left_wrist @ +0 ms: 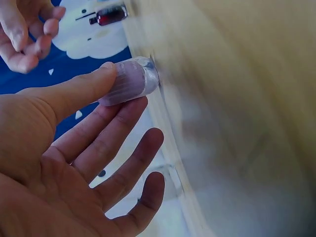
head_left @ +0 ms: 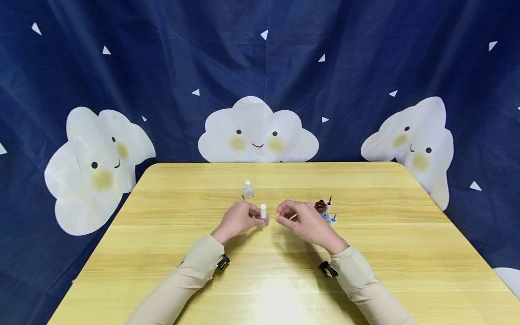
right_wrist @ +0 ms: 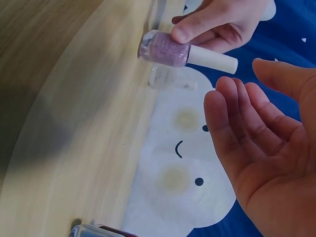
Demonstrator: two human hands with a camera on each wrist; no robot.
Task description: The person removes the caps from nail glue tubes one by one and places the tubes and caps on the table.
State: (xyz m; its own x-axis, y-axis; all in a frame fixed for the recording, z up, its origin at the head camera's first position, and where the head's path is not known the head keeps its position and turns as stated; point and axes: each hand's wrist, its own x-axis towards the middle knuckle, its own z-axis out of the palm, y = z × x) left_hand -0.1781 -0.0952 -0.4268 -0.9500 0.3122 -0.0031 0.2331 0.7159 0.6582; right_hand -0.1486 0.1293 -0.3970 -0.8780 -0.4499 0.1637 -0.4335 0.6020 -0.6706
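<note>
My left hand (head_left: 239, 218) pinches a nail polish bottle (right_wrist: 167, 49) of lilac polish between thumb and fingers, low on its glass body. The bottle stands upright at the table, its white cap (right_wrist: 213, 59) on. To its right, my right hand (head_left: 307, 221) is apart from the bottle, fingers loosely bent and nothing between them. In the right wrist view its fingertips (right_wrist: 226, 85) lie close to the cap. Behind the left hand stands a clear nail polish bottle (head_left: 248, 192) with a white cap.
Beyond my right hand stand an uncapped dark red polish bottle (head_left: 320, 206) and a blue one (head_left: 325, 216). Beside them are two brush caps, one with a dark brush (head_left: 329, 206), one with a blue brush (head_left: 333, 220). A blue cloud-print curtain (head_left: 260, 67) hangs behind the wooden table (head_left: 284, 280).
</note>
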